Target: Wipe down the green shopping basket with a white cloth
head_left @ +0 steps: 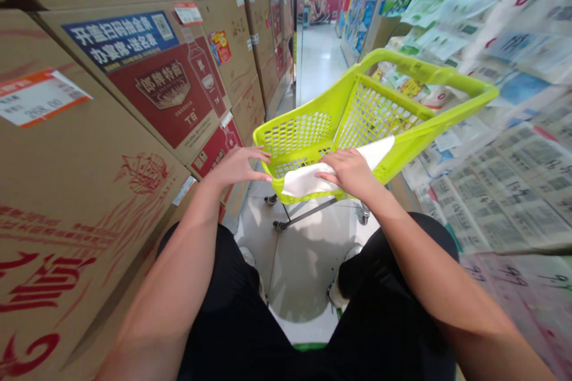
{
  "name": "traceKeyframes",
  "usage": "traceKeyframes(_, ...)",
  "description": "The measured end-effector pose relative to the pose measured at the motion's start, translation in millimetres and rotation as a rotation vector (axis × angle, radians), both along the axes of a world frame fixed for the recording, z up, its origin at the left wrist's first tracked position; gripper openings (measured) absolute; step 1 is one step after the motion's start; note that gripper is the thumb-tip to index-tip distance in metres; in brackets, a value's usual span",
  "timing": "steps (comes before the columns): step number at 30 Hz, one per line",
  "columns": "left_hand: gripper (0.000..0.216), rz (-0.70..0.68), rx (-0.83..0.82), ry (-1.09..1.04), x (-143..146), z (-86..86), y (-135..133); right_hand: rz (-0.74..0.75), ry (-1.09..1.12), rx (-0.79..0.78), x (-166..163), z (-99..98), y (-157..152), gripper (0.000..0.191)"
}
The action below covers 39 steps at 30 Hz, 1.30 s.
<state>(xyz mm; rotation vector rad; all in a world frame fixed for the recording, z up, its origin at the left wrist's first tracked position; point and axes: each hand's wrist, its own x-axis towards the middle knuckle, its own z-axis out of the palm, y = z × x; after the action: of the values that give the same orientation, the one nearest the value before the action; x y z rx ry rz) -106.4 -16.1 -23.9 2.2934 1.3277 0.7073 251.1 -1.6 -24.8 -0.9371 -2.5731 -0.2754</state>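
A lime-green plastic shopping cart (313,122) stands on small wheels in a narrow shop aisle right in front of me. A white cloth (308,181) is draped over its near rim. My right hand (351,171) lies on that cloth with the fingers curled, pressing it against the rim. My left hand (239,166) reaches toward the cart's near left corner with the fingers stretched out, the fingertips at the rim. My black trousers and white shoes show below.
Stacked brown cartons (147,83) with red print and price tags wall the left side. Shelves of packaged paper goods (504,131) line the right. The pale tiled aisle (317,59) runs ahead beyond the cart toward more shelves.
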Motion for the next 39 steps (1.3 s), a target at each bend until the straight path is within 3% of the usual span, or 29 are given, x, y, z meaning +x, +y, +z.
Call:
traceKeyframes(6, 0.056, -0.067, 0.166, 0.119, 25.7, -12.4, 1.8, 0.109, -0.065, -0.054, -38.7, -2.9, -25.7, 0.044)
traceKeyframes(12, 0.043, -0.046, 0.21, 0.279, 61.4, -18.5, -2.1, 0.018, -0.141, -0.091, -55.7, -5.8, -43.6, 0.035)
traceKeyframes(17, 0.06, -0.018, 0.251, 0.296, 57.1, -13.6, 0.5, 0.048, -0.109, -0.161, -35.4, 1.0, -37.1, 0.037)
traceKeyframes(20, 0.07, -0.012, 0.286, 0.314, 49.8, -11.6, 7.5, 0.042, -0.084, -0.194, -21.6, 4.9, -33.3, 0.05)
traceKeyframes(24, 0.065, -0.027, 0.329, 0.382, 60.2, -10.8, 14.2, -0.007, -0.044, -0.156, -9.2, 4.5, -30.2, 0.065)
traceKeyframes(30, 0.057, -0.011, 0.332, 0.387, 83.3, -11.5, 12.2, 0.002, -0.017, -0.158, 16.5, 1.7, -18.2, 0.055)
traceKeyframes(36, 0.044, -0.184, 0.282, 0.127, 77.3, -23.0, 12.2, -0.002, -0.04, -0.138, 46.4, 1.2, -3.4, 0.052)
traceKeyframes(39, 0.046, -0.237, 0.258, -0.009, 76.8, -31.2, 13.6, -0.086, -0.135, -0.084, 48.2, -0.7, -7.8, 0.052)
